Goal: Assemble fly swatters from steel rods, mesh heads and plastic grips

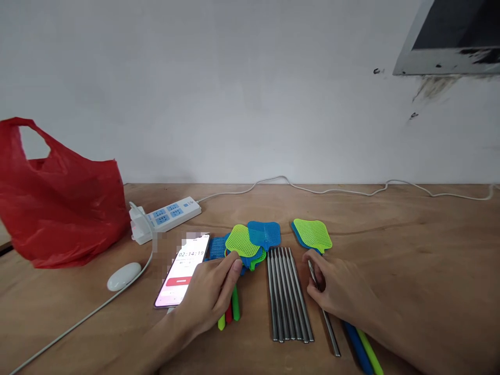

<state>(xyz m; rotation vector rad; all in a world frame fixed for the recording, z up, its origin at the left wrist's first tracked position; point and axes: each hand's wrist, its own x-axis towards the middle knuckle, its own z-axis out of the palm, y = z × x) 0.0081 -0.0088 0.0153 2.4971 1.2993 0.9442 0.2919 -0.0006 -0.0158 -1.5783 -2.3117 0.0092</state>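
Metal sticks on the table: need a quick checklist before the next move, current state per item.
1. Loose stick held in right hand: ok, near its far end.
2. Loose stick apart from the row of sticks: ok, bare table shows between.
3. Row all pointing one way: ok, thin ends away from the person.
4. Near ends of the row flush: not ok, slightly uneven.
5. Right-hand swatters unobstructed: not ok, right hand and wrist hide their middle.
6. Left hand free: cannot tell, fingertips overlap the left swatter pile.
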